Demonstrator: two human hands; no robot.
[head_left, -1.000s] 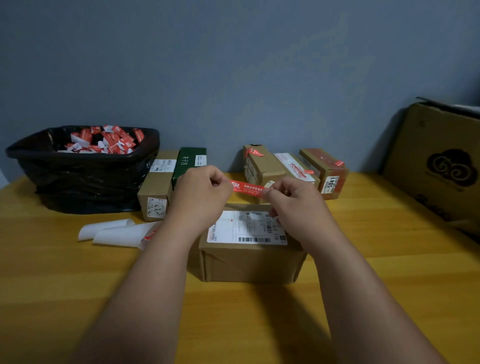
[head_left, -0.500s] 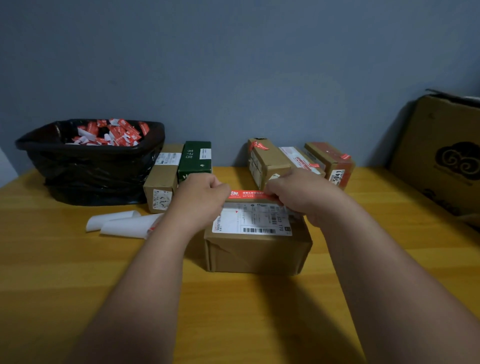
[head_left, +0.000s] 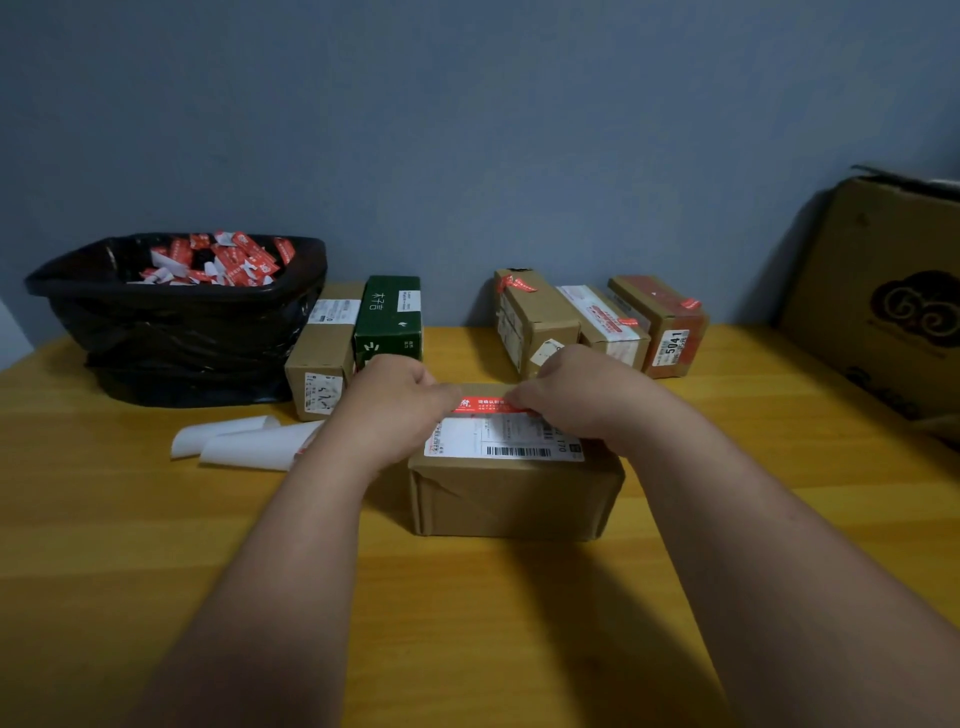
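Note:
A brown cardboard parcel (head_left: 511, 499) with a white shipping label (head_left: 498, 441) on top sits at the middle of the wooden table (head_left: 130, 545). A red sticker strip (head_left: 483, 405) lies along the far edge of the parcel's top. My left hand (head_left: 395, 410) pinches the strip's left end. My right hand (head_left: 576, 395) pinches its right end. Both hands are low over the parcel's top, and their fingertips are hidden behind the knuckles.
A bin lined with a black bag (head_left: 182, 332), holding several red and white scraps, stands back left. Two boxes, brown (head_left: 322, 358) and green (head_left: 389, 317), stand beside it. Three parcels (head_left: 597, 322) line the back. Curled white backing papers (head_left: 244, 441) lie left. A big carton (head_left: 893, 296) stands at the right.
Both hands have brought the red strip down from the air onto the far edge of the parcel's top, and my head has moved closer.

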